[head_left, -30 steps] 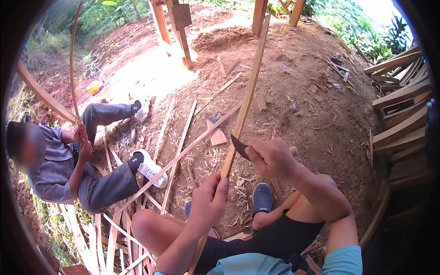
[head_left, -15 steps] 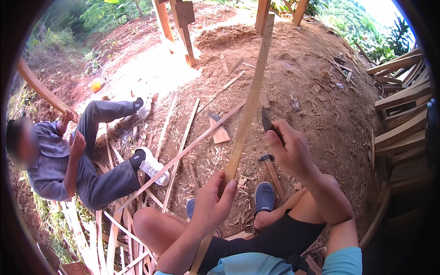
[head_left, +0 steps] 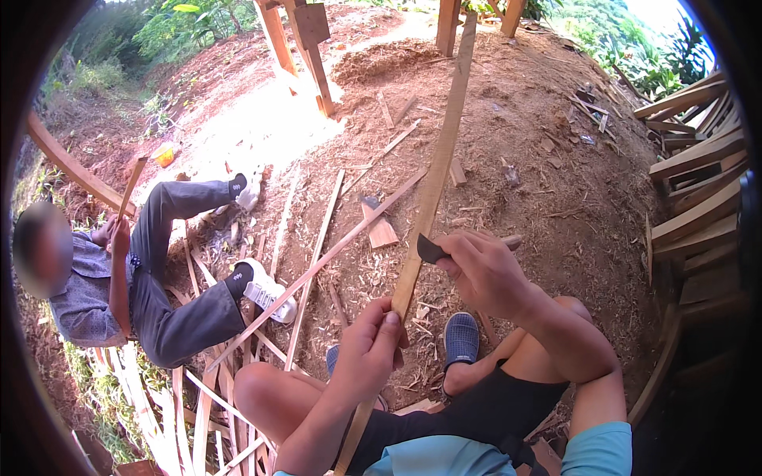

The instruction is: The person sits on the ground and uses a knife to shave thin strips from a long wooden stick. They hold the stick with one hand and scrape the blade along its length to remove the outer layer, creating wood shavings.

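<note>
My left hand [head_left: 371,346] is wrapped round a long, thin wooden strip [head_left: 441,151]. The strip slopes up and away from my lap toward the posts at the back. In my right hand [head_left: 486,268] is a knife [head_left: 429,250] with a dark blade and a wooden handle end poking out past the fingers. The blade lies at the right edge of the strip, a little above my left hand; whether it touches the wood I cannot tell. Below my right hand, part of a wooden hammer handle [head_left: 489,328] shows on the ground, its head hidden.
At the left sits another person [head_left: 87,270] holding a small wooden piece [head_left: 133,184]. Many wooden strips [head_left: 317,262] lie on the dirt between us. A flat-bladed tool [head_left: 379,225] rests ahead of me. Stacked timber [head_left: 698,194] lines the right side; wooden posts [head_left: 311,55] stand at the back.
My right hand has swung the knife from pointing up to pointing left, bringing the blade to the strip. The other person's hands have come together and a wooden piece now stands up from them.
</note>
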Action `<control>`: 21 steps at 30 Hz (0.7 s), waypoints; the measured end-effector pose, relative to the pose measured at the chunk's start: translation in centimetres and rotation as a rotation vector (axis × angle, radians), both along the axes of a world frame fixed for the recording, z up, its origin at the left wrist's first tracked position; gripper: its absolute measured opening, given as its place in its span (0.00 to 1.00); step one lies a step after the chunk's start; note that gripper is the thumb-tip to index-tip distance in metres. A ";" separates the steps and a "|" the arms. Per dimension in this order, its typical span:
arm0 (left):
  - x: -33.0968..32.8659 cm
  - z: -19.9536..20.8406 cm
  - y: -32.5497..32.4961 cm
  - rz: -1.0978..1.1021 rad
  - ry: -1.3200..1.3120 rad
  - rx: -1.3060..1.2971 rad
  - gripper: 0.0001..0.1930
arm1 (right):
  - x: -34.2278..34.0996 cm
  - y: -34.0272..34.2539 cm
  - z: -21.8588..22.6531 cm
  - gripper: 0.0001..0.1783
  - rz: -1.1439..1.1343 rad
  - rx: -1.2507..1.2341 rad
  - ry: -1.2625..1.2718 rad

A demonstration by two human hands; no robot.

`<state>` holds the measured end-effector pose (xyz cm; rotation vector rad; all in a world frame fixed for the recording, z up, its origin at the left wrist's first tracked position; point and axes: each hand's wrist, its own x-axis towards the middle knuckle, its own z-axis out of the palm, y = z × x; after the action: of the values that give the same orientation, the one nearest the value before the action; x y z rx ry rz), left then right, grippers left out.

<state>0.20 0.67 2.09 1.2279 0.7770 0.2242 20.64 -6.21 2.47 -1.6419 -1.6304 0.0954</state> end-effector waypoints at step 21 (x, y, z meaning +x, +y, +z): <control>0.7 -0.1 -1.0 -0.100 0.049 0.213 0.10 | 0.2 -0.6 1.2 0.08 -0.185 -0.060 -0.183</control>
<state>0.94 -0.29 1.95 1.4743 0.7458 0.1988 20.81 -6.83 3.69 -1.8864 -1.6135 -0.1035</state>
